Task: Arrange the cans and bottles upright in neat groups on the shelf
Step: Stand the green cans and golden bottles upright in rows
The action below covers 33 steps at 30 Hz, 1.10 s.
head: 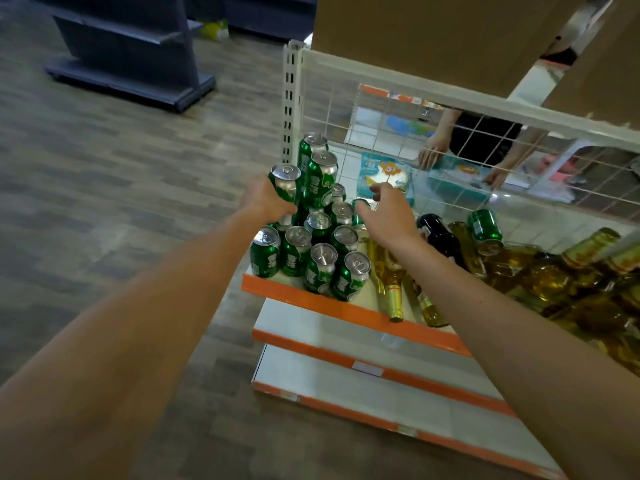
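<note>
Right of the cans (311,251), bottles (540,278) lie toppled.

Shop, orange-edged shelves (349,311), stocked cans (320,266), wire backing (485,140)

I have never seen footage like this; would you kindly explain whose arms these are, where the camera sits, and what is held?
No machine here: these are a person's bare arms, filmed by one camera worn on the head, looking down. The left hand grips a green can. The right hand is open over the standing cans, holding nothing. On the shelf, those cans stand at the left; bottles lie on their sides at the right.
</note>
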### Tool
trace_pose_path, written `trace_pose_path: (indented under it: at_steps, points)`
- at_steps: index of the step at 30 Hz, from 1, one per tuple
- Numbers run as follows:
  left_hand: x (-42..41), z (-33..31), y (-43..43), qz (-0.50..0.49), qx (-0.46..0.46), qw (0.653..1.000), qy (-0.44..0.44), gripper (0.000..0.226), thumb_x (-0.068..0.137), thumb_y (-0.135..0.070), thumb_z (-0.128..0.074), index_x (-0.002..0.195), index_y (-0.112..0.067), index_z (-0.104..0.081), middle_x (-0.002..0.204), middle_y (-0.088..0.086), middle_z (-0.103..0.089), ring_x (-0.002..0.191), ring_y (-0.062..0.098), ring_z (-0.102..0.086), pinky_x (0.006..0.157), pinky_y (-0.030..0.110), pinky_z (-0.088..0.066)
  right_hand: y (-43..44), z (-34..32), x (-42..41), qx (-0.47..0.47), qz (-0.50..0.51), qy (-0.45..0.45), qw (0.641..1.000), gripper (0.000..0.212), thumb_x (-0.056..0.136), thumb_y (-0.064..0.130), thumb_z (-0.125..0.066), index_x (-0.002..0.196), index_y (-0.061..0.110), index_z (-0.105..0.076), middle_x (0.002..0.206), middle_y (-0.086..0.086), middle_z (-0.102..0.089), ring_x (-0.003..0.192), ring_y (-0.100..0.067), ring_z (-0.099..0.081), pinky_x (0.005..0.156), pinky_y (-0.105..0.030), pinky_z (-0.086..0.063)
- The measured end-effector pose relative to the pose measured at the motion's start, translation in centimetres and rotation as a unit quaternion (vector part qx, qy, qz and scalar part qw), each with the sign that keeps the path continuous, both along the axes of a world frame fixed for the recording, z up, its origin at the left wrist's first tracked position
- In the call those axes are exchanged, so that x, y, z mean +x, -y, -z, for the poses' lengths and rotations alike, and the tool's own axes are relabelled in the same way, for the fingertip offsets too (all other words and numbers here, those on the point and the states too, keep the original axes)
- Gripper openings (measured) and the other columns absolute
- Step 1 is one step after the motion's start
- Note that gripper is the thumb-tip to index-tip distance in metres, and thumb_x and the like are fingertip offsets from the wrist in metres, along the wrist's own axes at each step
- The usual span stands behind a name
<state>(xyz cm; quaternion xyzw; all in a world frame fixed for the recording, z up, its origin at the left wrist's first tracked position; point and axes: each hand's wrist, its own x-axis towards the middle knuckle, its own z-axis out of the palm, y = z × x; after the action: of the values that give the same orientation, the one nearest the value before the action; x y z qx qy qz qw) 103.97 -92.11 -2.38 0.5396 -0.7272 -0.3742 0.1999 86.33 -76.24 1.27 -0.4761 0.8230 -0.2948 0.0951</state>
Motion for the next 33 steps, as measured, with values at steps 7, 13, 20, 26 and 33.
trace_pose_path:
  at_steps: [7, 13, 20, 26, 33]
  points:
    - [0.3, 0.9, 0.6, -0.028, -0.003, 0.999, -0.026, 0.06, 0.064, -0.022, -0.091, 0.114, -0.013, -0.059, 0.101, 0.004, -0.066, 0.094, 0.023, -0.063, 0.08, 0.038, -0.055, -1.4, 1.5, -0.6, 0.021, 0.024, -0.004, 0.999, 0.056, 0.093, 0.041, -0.056, 0.138, 0.01, -0.046, 0.133, -0.008, -0.055, 0.119, -0.025, -0.054, 0.098, -0.044, -0.048]
    - [0.0, 0.8, 0.1, -0.022, 0.003, 0.999, -0.032, 0.071, 0.064, -0.023, -0.091, 0.124, -0.014, -0.054, 0.109, 0.003, -0.063, 0.1, 0.022, -0.061, 0.075, 0.032, -0.046, -2.6, 3.1, -0.1, 0.047, 0.025, -0.007, 0.999, 0.058, 0.091, 0.044, -0.056, 0.136, 0.009, -0.048, 0.131, -0.01, -0.058, 0.118, -0.029, -0.054, 0.097, -0.044, -0.047]
    - [0.5, -0.2, -0.2, -0.01, 0.022, 0.998, -0.06, 0.067, 0.07, -0.024, -0.088, 0.126, -0.011, -0.054, 0.114, 0.003, -0.064, 0.106, 0.021, -0.06, 0.08, 0.031, -0.046, -3.4, 3.5, -0.3, 0.058, 0.032, -0.004, 0.998, 0.057, 0.091, 0.043, -0.058, 0.137, 0.011, -0.048, 0.133, -0.01, -0.056, 0.121, -0.027, -0.052, 0.097, -0.041, -0.047]
    - [-0.3, -5.7, -1.9, 0.03, -0.086, 0.995, -0.029, 0.098, 0.077, -0.041, -0.081, 0.153, -0.016, -0.024, 0.154, 0.012, -0.035, 0.14, 0.03, -0.037, 0.113, 0.048, -0.035, -3.9, 2.7, -0.3, 0.074, 0.034, 0.008, 0.997, 0.059, 0.091, 0.042, -0.059, 0.139, 0.01, -0.046, 0.131, -0.009, -0.057, 0.116, -0.027, -0.055, 0.096, -0.044, -0.049]
    - [-4.0, -8.6, -5.2, 0.182, -0.184, 0.965, 0.034, 0.08, 0.08, -0.042, -0.077, 0.146, -0.016, -0.039, 0.145, 0.012, -0.043, 0.131, 0.028, -0.045, 0.109, 0.044, -0.04, -4.5, 0.4, -1.6, 0.086, 0.063, 0.004, 0.994, 0.056, 0.09, 0.043, -0.057, 0.134, 0.011, -0.047, 0.119, -0.011, -0.061, 0.102, -0.028, -0.062, 0.088, -0.043, -0.053]
